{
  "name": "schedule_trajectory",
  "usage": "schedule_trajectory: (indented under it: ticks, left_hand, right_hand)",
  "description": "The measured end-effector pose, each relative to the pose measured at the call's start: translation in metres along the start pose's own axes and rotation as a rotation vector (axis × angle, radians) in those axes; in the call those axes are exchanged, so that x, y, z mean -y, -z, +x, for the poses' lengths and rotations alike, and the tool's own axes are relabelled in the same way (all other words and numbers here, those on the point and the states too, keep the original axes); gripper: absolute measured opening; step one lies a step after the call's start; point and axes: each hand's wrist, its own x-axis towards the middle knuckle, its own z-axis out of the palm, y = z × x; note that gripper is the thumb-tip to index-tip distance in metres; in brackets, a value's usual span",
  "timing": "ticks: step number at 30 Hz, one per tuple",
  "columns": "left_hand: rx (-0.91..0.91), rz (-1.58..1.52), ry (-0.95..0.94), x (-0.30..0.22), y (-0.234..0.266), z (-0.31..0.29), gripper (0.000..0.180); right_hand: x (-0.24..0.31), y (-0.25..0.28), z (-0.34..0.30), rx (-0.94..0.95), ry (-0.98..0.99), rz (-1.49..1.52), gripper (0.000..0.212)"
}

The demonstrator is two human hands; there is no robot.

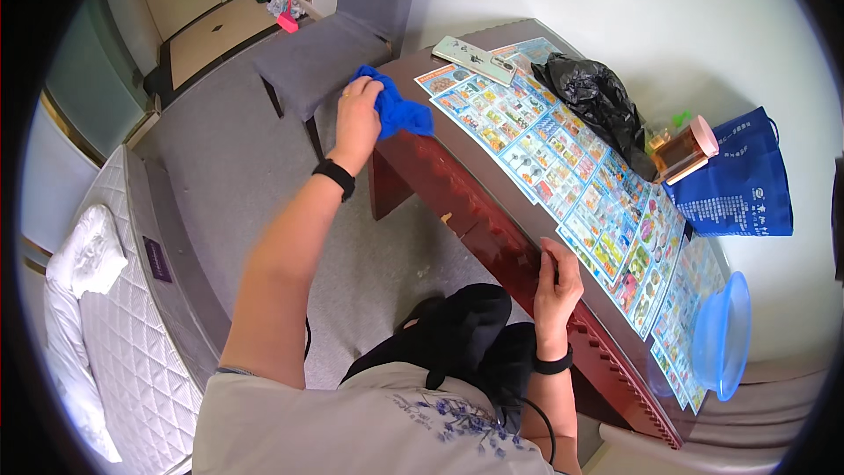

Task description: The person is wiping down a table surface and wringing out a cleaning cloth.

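Note:
My left hand (356, 119) holds a blue cloth (397, 108) bunched against the near edge of a dark red wooden table (457, 193), close to its far corner. A black band sits on that wrist. My right hand (556, 280) rests with fingers curled over the same table edge closer to my body, holding nothing else. Colourful printed sheets (563, 167) cover most of the tabletop.
On the table lie a black plastic bag (596, 101), a flat pale box (475, 59), an amber jar with a pink lid (686, 151), a blue fabric bag (743, 180) and a blue plastic lid (723, 334). A grey chair (321, 57) stands beyond, a white bed (114, 317) at left.

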Motion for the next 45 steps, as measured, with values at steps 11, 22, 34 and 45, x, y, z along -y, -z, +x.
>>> schedule_trajectory:
  ticks: [11, 22, 34, 45]
  left_hand:
    - [0.132, -0.27, -0.105, -0.143, 0.02, -0.081, 0.046]
    - [0.212, -0.301, -0.289, -0.115, 0.029, -0.087, 0.05]
    - [0.186, -0.139, -0.164, -0.062, 0.023, -0.051, 0.049]
    - [0.158, -0.02, -0.096, -0.013, 0.023, -0.014, 0.045]
  right_hand:
    - [0.001, -0.003, -0.001, -0.006, 0.036, -0.015, 0.016]
    - [0.003, -0.001, -0.002, 0.001, 0.053, 0.012, 0.016]
    - [0.002, 0.0, -0.002, -0.008, 0.071, -0.028, 0.016]
    - [0.002, 0.0, -0.001, -0.006, 0.07, -0.012, 0.017]
